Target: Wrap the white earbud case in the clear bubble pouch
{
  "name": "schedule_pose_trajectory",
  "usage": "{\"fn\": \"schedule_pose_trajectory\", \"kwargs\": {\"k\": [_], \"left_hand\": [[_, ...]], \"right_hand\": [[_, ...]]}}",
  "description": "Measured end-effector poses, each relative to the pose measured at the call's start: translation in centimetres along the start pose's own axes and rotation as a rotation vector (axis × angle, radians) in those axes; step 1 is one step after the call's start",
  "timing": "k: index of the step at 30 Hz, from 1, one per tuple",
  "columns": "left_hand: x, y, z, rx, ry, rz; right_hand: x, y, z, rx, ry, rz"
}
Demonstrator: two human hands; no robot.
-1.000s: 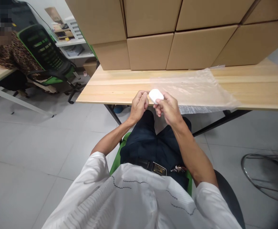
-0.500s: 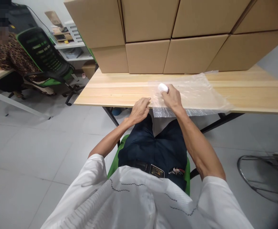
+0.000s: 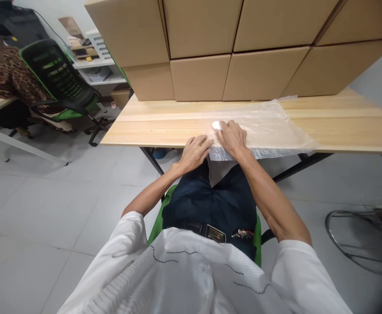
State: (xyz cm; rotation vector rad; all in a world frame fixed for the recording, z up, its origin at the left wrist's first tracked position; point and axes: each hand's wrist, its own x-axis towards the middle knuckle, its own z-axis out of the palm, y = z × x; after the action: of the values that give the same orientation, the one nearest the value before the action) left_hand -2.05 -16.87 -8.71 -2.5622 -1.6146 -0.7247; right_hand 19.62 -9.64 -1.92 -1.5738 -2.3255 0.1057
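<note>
A clear plastic sheet (image 3: 269, 126) lies on the wooden table (image 3: 151, 126), its near edge hanging over the front. On the sheet's left part, a small white rounded object (image 3: 216, 125) is held in the fingers of my right hand (image 3: 232, 137); its kind I cannot make out, as the fingers cover much of it. My left hand (image 3: 195, 150) rests palm down at the table's front edge, fingers stretched out. Its fingertips touch the left edge of the sheet, close beside my right hand.
Cardboard boxes (image 3: 200, 78) stand stacked in two rows along the back of the table. At the left, a person in a patterned top sits by another table, near a green and black office chair (image 3: 56, 83). A round metal frame (image 3: 361, 244) stands on the floor at right.
My right hand has moved slightly nearer and to the left with the white object, which shows less now. My left hand has shifted a little to the right, onto the sheet's edge.
</note>
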Motion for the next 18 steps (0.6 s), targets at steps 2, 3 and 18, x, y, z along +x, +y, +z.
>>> {"fn": "schedule_pose_trajectory", "kwargs": {"k": [2,3,18], "left_hand": [[0.0,0.0,0.3,0.001,0.020,-0.001],[0.0,0.0,0.5,0.003,0.026,-0.001],[0.2,2.1,1.9,0.099,0.052,0.201]], "right_hand": [[-0.2,0.2,0.0,0.000,-0.009,-0.001],[-0.3,0.2,-0.1,0.001,-0.014,0.003],[0.3,2.1,-0.2,0.021,-0.067,-0.144]]}}
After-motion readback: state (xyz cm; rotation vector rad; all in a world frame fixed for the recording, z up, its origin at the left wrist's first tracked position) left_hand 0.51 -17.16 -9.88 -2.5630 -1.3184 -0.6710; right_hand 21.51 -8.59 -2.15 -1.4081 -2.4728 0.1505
